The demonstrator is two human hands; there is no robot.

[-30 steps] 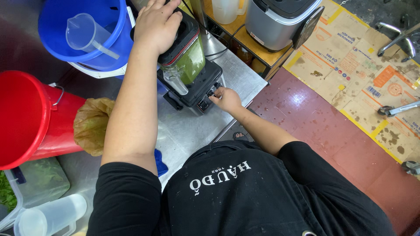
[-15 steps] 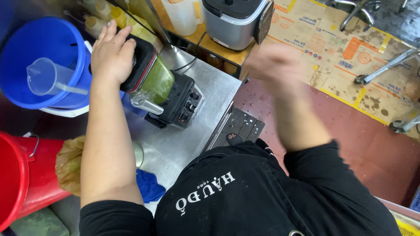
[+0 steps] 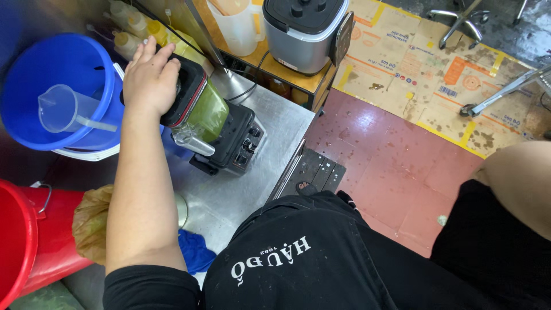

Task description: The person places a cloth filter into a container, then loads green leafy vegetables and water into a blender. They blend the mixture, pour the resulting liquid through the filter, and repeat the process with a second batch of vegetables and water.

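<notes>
Blender jug (image 3: pixel 204 112) with green liquid inside sits on its black motor base (image 3: pixel 235 143), close to the back edge of the steel worktop (image 3: pixel 241 195). My left hand (image 3: pixel 150 77) lies flat on the black lid (image 3: pixel 186 86) of the jug, the fingers spread a little and bent over the top, pressing on it and not really closing around it. I see the jug tilted toward the far left corner from this view. My right hand is out of the picture; only the bare right arm (image 3: pixel 519 183) shows at the right edge, so I cannot tell how the hand is.

Beside the worktop, past its left edge, stands a blue bucket (image 3: pixel 34 74) with a clear measuring jug (image 3: pixel 66 109) in it. A red bucket (image 3: pixel 23 241) is nearer to me on the left, and a blue cloth (image 3: pixel 195 252) lies at the near edge of the worktop. Behind the blender, a grey machine (image 3: pixel 304 31) stands on a wooden shelf (image 3: pixel 287 74).
</notes>
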